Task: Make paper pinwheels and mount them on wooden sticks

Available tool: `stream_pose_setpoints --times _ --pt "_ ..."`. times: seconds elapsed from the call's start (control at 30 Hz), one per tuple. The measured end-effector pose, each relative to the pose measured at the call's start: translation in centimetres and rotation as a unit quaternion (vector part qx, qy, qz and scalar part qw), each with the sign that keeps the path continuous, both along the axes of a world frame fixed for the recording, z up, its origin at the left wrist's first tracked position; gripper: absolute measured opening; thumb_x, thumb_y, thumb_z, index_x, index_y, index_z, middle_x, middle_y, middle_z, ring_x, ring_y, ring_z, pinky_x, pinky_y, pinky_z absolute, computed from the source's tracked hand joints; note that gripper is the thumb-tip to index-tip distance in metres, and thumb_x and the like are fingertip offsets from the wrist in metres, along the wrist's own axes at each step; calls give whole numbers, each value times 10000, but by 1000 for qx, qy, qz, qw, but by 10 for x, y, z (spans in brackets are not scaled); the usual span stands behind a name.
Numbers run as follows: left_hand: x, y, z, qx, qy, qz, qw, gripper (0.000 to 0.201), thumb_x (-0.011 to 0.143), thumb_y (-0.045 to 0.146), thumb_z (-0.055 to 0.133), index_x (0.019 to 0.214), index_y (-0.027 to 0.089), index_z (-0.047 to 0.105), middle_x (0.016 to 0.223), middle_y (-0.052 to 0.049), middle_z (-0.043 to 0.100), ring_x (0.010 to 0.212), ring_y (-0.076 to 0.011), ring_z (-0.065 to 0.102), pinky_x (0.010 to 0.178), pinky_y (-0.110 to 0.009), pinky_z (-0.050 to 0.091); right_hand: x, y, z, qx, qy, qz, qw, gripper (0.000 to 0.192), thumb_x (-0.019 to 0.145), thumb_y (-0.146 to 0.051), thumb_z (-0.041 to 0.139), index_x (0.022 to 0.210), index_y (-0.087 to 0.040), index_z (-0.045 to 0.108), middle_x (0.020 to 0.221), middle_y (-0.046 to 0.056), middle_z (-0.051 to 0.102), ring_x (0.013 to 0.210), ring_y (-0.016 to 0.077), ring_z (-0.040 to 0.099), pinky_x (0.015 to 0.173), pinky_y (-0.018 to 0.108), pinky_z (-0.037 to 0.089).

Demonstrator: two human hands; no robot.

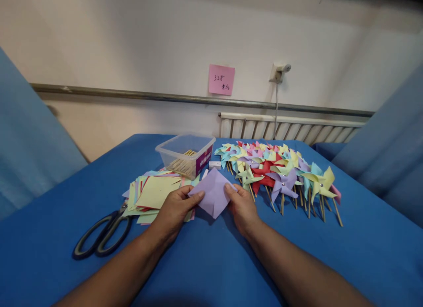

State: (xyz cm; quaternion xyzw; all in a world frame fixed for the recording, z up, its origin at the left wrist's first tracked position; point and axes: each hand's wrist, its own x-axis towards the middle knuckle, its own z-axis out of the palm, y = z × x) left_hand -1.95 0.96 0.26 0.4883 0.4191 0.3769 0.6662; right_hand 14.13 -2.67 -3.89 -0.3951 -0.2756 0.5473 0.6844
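A square of purple paper [213, 193] is held up in front of me, turned so that one corner points down, with slits running in from its corners. My left hand [176, 207] pinches its left corner between thumb and fingers. On the opposite corner, my right hand [243, 206] is closed in the same way. Just left of my left hand lies a messy stack of coloured paper squares [157, 191], a yellow one on top. Scissors [104, 234] with dark handles rest beside the stack, their blades hidden under the paper.
A clear plastic box [180, 150] with thin sticks stands behind the stack, and a small white box [214, 165] sits by it. Many finished paper pinwheels [284, 181] are heaped at right. Behind the blue-covered table [211, 263] are a rail [148, 95] and a radiator [291, 128].
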Motion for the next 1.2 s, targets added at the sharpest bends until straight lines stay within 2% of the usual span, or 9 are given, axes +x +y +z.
stream_pose_setpoints --times 0.13,0.23,0.37,0.5,0.63,0.77,0.93,1.07,1.2 --pt "-1 6 0 22 -27 55 998 285 615 332 802 768 133 665 718 -38 681 651 -159 616 652 -278 481 -2 -4 2 -12 9 58 998 343 652 -457 770 706 -174 584 616 -26 583 556 105 519 537 225 394" --pt "-1 7 0 23 -24 60 998 282 615 335 800 763 130 676 729 -44 677 672 -162 610 657 -274 470 -5 -3 0 -5 -17 66 998 322 641 -422 783 665 -166 589 616 -28 575 564 95 501 565 228 387" --pt "-1 3 0 19 23 -1 1000 257 658 357 770 747 126 700 668 -41 656 580 -130 554 547 -236 406 -1 1 -2 11 -37 17 999 302 667 -433 753 682 -162 621 634 -20 593 590 98 492 596 236 374" --pt "1 -5 4 3 67 -62 996 228 702 357 743 712 135 696 578 -11 613 471 -86 466 441 -206 296 9 4 3 17 -67 -41 997 313 686 -464 721 681 -173 607 564 -57 518 528 81 403 538 221 314" --pt "2 -8 11 -45 -58 -78 994 165 744 323 708 762 160 693 770 -45 687 651 -142 592 614 -245 456 13 3 8 12 -104 -25 994 337 667 -488 719 681 -179 587 547 -65 512 507 84 398 522 224 301" --pt "1 -5 11 -96 -145 -67 982 178 788 323 652 851 161 691 844 -74 707 695 -179 622 699 -306 495 13 3 6 11 -141 42 989 369 646 -519 720 669 -177 584 545 -60 518 504 87 408 535 231 316" --pt "-2 -2 6 -90 -74 -28 993 231 659 199 780 838 136 649 742 -49 681 653 -159 617 650 -269 484 14 5 2 22 -205 73 976 385 638 -533 723 628 -178 572 546 -53 522 519 89 411 532 229 305" --pt "-2 -1 4 -77 -9 -27 997 268 637 253 803 777 123 616 653 -25 643 555 -125 578 543 -229 436 18 7 0 24 -201 48 978 356 637 -485 746 632 -183 557 540 -64 501 507 82 386 517 227 283" --pt "-1 -2 3 -61 15 -34 997 308 626 283 815 644 137 545 559 11 596 480 -89 525 471 -190 367 18 9 -3 24 -186 26 982 353 655 -475 737 623 -192 528 524 -77 456 493 79 355 501 228 266"
